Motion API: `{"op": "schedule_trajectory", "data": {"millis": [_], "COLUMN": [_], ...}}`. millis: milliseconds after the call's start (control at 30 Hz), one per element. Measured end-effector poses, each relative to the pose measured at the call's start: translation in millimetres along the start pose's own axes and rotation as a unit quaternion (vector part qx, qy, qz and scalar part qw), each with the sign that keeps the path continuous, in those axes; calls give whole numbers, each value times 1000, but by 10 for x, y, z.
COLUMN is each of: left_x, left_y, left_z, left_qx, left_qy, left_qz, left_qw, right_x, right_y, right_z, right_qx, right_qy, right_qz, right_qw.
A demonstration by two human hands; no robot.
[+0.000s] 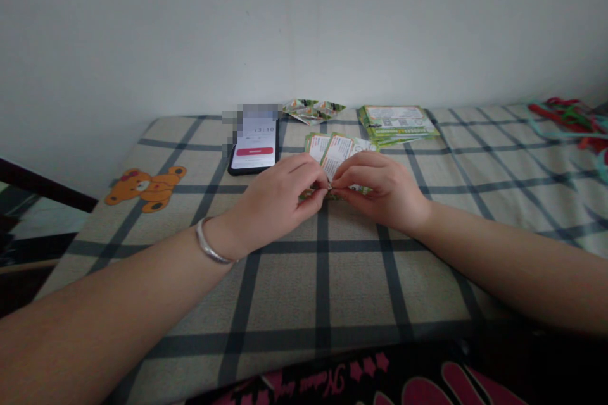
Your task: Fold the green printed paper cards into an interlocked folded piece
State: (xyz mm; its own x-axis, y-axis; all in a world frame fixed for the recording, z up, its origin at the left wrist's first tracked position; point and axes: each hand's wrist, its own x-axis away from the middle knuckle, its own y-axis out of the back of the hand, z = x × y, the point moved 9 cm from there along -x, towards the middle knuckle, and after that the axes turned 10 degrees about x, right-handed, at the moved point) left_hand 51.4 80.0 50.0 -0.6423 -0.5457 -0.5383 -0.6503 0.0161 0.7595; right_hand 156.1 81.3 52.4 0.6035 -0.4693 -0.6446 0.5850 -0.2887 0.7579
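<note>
My left hand (291, 195), with a silver bangle (209, 243) at its wrist, is closed in a pinch over the checked cloth. Opposite it, my right hand (382, 191) pinches too, and the fingertips of both hands meet. What sits between the fingertips is small, whitish and mostly hidden; I cannot make it out. Just behind and partly under the fingers lie several fanned, green-edged printed cards (338, 150) with white text panels. The hands cover the lower part of these cards.
A black phone (254, 161) with a lit screen lies left of the cards. Crumpled green wrappers (313, 111) rest by the wall, and a stack of green packets (399, 119) is at back right. A bear cutout (147, 188) lies left; tangled coloured cords (567, 123) lie far right.
</note>
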Motion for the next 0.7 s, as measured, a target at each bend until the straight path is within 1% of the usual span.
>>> {"op": "schedule_trajectory", "data": {"millis": [333, 500, 600, 700], "left_x": [33, 52, 52, 39], "left_y": [-17, 2, 25, 47], "left_z": [148, 221, 230, 211], "left_qx": [69, 123, 140, 141], "left_qy": [79, 115, 117, 110], "left_qz": [-6, -35, -50, -58], "left_qw": [994, 985, 982, 982], "right_x": [-1, -15, -20, -20], "right_y": [42, 64, 70, 35], "right_z": [-34, -42, -48, -85], "right_qx": [-41, -66, -86, -95], "right_qy": [-23, -24, -28, -61], "right_qz": [-21, -31, -32, -14], "right_qw": [999, 997, 995, 994]}}
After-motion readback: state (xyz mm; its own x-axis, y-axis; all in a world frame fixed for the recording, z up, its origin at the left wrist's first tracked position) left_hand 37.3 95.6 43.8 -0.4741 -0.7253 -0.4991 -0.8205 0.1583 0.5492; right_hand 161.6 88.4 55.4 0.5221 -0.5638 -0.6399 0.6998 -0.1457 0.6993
